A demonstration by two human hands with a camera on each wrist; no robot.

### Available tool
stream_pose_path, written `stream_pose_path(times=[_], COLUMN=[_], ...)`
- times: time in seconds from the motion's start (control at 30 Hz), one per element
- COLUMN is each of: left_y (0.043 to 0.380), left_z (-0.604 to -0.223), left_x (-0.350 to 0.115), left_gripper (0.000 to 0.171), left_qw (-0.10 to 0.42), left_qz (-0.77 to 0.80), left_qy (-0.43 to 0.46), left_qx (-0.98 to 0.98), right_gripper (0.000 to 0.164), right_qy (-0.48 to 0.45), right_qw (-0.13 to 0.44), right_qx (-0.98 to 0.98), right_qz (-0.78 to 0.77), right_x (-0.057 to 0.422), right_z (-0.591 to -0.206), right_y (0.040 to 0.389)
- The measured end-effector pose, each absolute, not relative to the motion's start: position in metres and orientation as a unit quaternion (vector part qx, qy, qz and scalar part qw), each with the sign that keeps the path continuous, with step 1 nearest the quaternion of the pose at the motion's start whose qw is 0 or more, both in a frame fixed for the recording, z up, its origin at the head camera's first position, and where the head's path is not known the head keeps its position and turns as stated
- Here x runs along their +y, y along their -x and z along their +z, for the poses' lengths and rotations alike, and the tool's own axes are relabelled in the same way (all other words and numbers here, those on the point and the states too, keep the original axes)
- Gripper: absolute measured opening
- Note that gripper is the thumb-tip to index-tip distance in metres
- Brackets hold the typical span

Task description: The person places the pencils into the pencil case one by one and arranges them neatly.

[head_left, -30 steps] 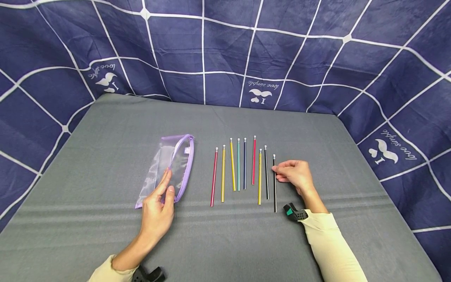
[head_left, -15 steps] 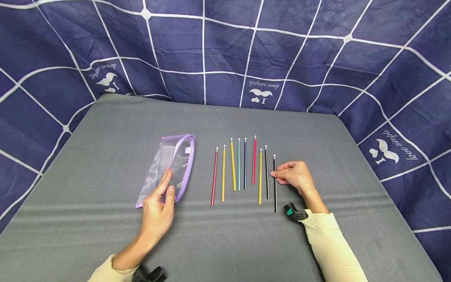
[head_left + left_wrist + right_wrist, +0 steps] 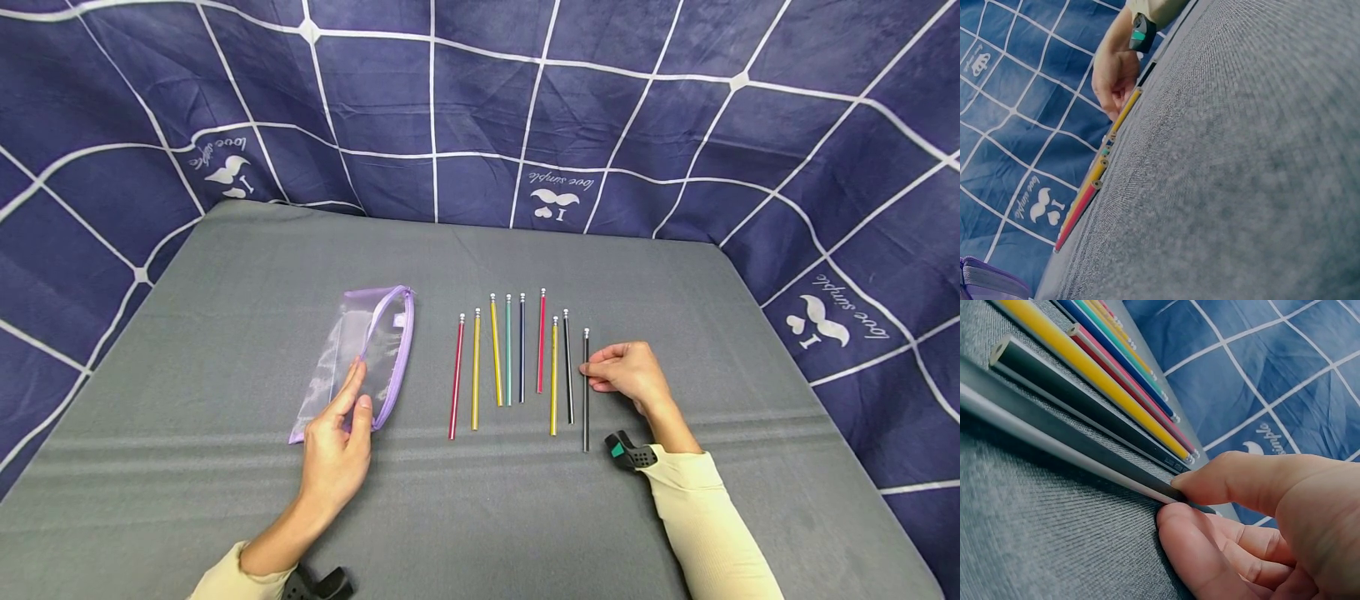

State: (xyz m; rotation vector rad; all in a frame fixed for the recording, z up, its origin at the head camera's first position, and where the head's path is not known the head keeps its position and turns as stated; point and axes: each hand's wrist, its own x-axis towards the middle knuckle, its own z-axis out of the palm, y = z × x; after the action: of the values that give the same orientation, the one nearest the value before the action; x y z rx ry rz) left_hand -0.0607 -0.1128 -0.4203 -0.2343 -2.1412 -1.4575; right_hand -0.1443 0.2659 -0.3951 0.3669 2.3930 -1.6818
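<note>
My right hand pinches the rightmost black pencil between thumb and forefinger, near its eraser end. In the right wrist view this pencil runs close over the cloth, its eraser end partly behind the fingertips. A second black pencil and a yellow one lie just left of it. On the left, my left hand rests with fairly straight fingers on a clear pencil pouch with purple edging. The pouch's purple zipper side faces the pencils, and its near edge is partly hidden by the hand.
More pencils lie in a loose row with erasers away from me: red, blue, green, and further left yellow ones and another red. Grey cloth covers the table. A blue checked curtain hangs behind it.
The right fingertips have slid slightly toward me along the rightmost black pencil, which has turned and shifted a little. The left hand, the pouch and the other pencils stay in place.
</note>
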Motion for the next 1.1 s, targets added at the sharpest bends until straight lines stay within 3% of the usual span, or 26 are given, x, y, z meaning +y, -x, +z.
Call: stream_pose_path(times=[1.1], left_y=[0.0605], left_z=[-0.4201], left_x=[-0.1128], left_gripper=[0.042], left_qw=[0.265], left_qz=[-0.542], left_qy=[0.088], left_qx=[-0.793], right_gripper=[0.022], right_qy=[-0.136], right_qw=[0.102], right_qx=[0.755], right_qz=[-0.633], right_x=[0.271], right_z=[-0.3906], right_y=[0.1472])
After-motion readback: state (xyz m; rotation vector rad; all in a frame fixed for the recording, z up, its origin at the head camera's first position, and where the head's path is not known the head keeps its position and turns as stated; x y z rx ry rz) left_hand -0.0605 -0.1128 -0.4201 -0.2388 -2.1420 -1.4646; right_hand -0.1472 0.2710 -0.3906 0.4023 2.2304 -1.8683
